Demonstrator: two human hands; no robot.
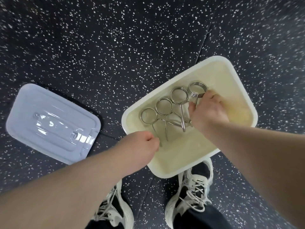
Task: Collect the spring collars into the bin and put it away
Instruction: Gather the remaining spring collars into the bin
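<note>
A cream plastic bin (pixel 231 76) sits on the floor in front of my feet. Several metal spring collars lie inside it in a row, among them one at the left (pixel 149 115) and one at the right (pixel 197 89). My left hand (pixel 142 146) reaches over the bin's near left rim with fingers pinched on the handle of the leftmost collar. My right hand (pixel 208 113) is inside the bin, fingers closed on the handles of the rightmost collar. The collars' handle ends are partly hidden under my hands.
A clear plastic lid (pixel 52 123) lies flat on the floor to the left of the bin. The floor is dark rubber with white speckles. My two white and black shoes (pixel 191 187) stand just below the bin.
</note>
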